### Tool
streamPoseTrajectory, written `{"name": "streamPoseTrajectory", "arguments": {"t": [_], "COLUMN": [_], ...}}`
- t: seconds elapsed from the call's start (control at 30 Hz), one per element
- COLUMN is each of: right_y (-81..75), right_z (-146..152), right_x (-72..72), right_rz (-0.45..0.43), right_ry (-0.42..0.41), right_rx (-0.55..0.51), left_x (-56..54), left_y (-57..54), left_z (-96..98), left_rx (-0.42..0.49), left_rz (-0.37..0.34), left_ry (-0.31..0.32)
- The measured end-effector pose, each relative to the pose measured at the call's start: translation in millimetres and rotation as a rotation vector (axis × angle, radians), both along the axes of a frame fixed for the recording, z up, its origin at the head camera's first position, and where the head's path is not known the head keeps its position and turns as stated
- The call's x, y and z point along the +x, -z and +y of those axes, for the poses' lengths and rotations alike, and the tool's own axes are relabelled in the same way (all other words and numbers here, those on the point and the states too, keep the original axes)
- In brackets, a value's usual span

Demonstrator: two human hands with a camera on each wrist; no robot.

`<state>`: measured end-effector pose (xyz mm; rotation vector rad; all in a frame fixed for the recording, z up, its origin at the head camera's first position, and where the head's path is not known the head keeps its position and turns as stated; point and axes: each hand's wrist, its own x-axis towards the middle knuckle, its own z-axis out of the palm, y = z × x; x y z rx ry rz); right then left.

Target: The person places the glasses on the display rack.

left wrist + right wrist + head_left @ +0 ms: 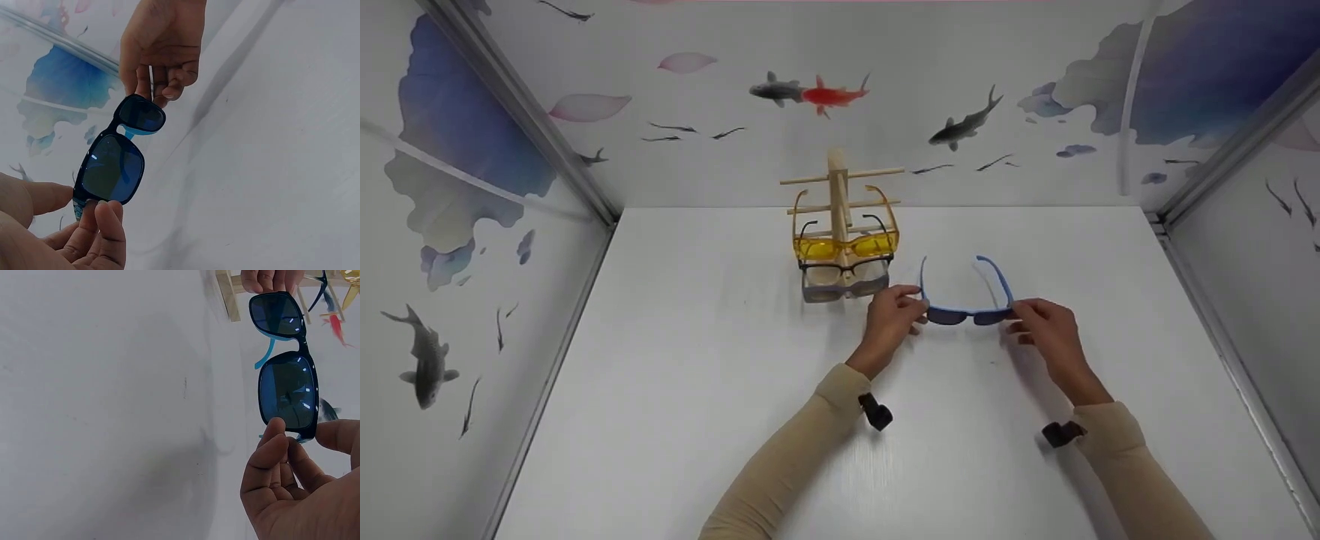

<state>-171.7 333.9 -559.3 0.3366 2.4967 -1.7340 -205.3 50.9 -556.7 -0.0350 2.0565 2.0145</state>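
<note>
A pair of blue sunglasses [990, 317] with dark lenses is held up between both hands, its temples unfolded and pointing toward the back wall. My left hand [889, 322] pinches the left hinge corner of the frame. The opposite corner is pinched by my right hand [1048, 330]. In the left wrist view the sunglasses [112, 166] show bluish reflective lenses, with fingertips at the lower lens's edge. Just left of the left hand stands a wooden eyewear rack [838, 196], carrying yellow-lensed glasses [816, 248], black-framed glasses [847, 267] and grey-lensed glasses [823, 294] below them.
The rack's upper pegs [877, 173] stick out to both sides near the back wall. A white table [690, 420] spreads under the hands. Walls printed with fish [964, 124] and petals enclose it on the left, back and right.
</note>
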Motion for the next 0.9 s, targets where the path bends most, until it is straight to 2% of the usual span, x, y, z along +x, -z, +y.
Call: {"name": "streamPoseTrajectory", "arguments": {"t": [0.23, 0.5, 0.67, 0.9], "right_y": [-7.1, -14.9, -18.7, -27.9], "right_z": [-1.1, -8.6, -11.5, -12.5], "right_x": [3.9, 7.6, 10.2, 15.5], "right_rz": [0.014, 0.042, 0.055, 0.093], "right_ry": [-0.010, 0.008, 0.005, -0.022], "right_rx": [-0.002, -0.057, -0.068, -0.079], "left_x": [3.6, 7.2, 10.5, 15.8], "left_y": [-2.5, -5.3, -11.3, -25.2], "left_z": [-3.7, -8.5, -11.2, -16.1], "left_rx": [-0.005, 0.005, 0.004, -0.019], "left_rz": [-0.002, 0.023, 0.041, 0.047], "left_ry": [0.010, 0.009, 0.011, 0.032]}}
